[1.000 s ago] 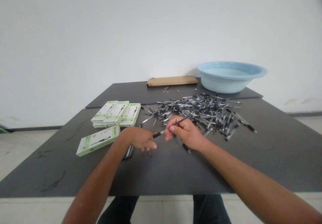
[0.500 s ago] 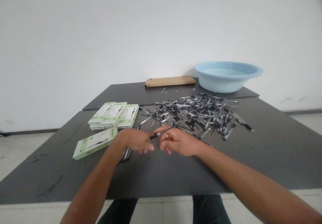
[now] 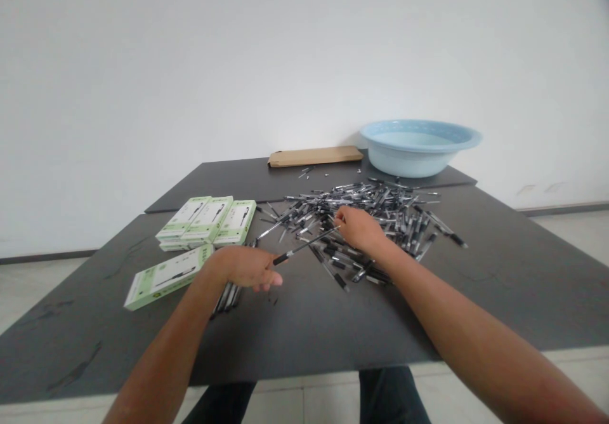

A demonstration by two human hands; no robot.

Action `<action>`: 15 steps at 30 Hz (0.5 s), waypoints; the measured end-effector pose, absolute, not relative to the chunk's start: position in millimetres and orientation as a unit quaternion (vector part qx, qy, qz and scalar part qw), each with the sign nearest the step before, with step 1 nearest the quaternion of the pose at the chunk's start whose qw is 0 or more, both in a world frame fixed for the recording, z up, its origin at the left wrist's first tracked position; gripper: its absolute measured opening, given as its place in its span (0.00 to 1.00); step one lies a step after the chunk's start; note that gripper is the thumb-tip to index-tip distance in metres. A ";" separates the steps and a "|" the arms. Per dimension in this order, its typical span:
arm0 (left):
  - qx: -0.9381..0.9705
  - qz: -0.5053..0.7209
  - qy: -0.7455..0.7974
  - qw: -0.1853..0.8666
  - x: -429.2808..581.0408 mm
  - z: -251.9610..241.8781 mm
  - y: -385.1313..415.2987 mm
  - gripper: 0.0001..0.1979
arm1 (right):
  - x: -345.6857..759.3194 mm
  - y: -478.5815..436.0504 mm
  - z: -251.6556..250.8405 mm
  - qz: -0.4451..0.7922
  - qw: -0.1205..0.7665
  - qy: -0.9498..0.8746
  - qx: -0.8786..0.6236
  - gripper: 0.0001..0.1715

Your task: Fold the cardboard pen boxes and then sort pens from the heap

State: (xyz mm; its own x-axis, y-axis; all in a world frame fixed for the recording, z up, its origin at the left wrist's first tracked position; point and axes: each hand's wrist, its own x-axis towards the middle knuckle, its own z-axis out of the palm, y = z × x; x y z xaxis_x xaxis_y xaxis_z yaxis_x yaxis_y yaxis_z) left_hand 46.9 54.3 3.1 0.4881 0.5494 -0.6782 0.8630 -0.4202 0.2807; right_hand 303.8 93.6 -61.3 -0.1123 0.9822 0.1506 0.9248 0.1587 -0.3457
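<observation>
My left hand (image 3: 250,266) is closed on a black pen (image 3: 304,246), whose slim end points up and to the right. Under and beside that hand lies a row of pens (image 3: 228,297), partly covered by it. My right hand (image 3: 359,226) is at the near left side of a big heap of loose black and clear pens (image 3: 375,198). Its fingers are curled down among them, and whatever they grip is hidden. To the left of my left hand, a green and white pen box (image 3: 169,275) lies slanted on the dark table (image 3: 304,335).
Behind the slanted box are several more green and white boxes (image 3: 209,218), some stacked. A flat brown cardboard piece (image 3: 314,155) lies at the back, beside a light blue basin (image 3: 412,157). Small bits (image 3: 307,172) are scattered before the cardboard.
My right hand has moved away from my left, forward and right into the pen heap. My left hand keeps the pen in nearly the same place. The view has shifted slightly.
</observation>
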 end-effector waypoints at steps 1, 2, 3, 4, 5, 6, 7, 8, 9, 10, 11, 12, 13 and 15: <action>0.805 -0.252 0.438 0.311 46.9 2.5 54.3 0.19 | 304.8 97.7 -62.5 0.078 0.167 -0.742 -0.644 0.11; 0.807 -0.252 0.436 0.311 46.7 1.9 54.4 0.19 | 304.0 100.6 -63.6 0.073 0.160 -0.745 -0.643 0.11; 0.808 -0.249 0.434 0.312 46.5 1.4 54.5 0.19 | 301.6 102.4 -64.7 0.068 0.151 -0.751 -0.639 0.11; 0.808 -0.247 0.433 0.314 46.2 0.9 54.5 0.19 | 298.0 103.3 -65.8 0.063 0.143 -0.758 -0.633 0.11; 0.809 -0.243 0.432 0.316 46.0 0.7 54.5 0.19 | 293.5 103.7 -66.9 0.060 0.136 -0.766 -0.625 0.11; 0.810 -0.239 0.432 0.317 45.9 0.6 54.3 0.18 | 288.8 103.8 -68.2 0.056 0.128 -0.774 -0.617 0.11; 0.810 -0.236 0.432 0.318 45.9 0.8 54.0 0.18 | 284.2 103.7 -69.6 0.052 0.121 -0.782 -0.610 0.12; 0.811 -0.235 0.433 0.316 46.1 1.0 53.6 0.18 | 280.2 103.6 -71.1 0.048 0.113 -0.788 -0.604 0.12; 0.811 -0.236 0.433 0.314 46.4 1.4 53.1 0.18 | 276.9 103.6 -72.8 0.044 0.106 -0.792 -0.599 0.12; 0.812 -0.237 0.433 0.311 46.8 1.7 52.7 0.18 | 274.5 103.6 -74.6 0.041 0.100 -0.796 -0.596 0.12; 0.813 -0.239 0.432 0.310 47.1 1.9 52.2 0.18 | 273.0 103.8 -76.2 0.038 0.093 -0.798 -0.594 0.12; 0.812 -0.241 0.432 0.309 47.4 2.0 51.9 0.18 | 272.4 104.1 -77.5 0.035 0.087 -0.800 -0.593 0.13; 0.812 -0.241 0.432 0.309 47.6 2.0 51.7 0.18 | 272.5 104.4 -78.6 0.033 0.081 -0.801 -0.592 0.13; 0.810 -0.240 0.431 0.316 47.7 1.6 51.7 0.18 | 274.1 105.0 -79.5 0.029 0.070 -0.805 -0.589 0.13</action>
State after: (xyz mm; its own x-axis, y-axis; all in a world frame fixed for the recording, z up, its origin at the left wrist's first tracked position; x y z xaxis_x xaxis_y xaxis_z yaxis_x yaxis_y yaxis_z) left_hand 47.7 51.7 1.6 0.5131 0.5476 -0.6610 0.8505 -0.4279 0.3058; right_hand 274.1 105.0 -79.5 -0.2964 0.9518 0.0792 0.9437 0.3046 -0.1291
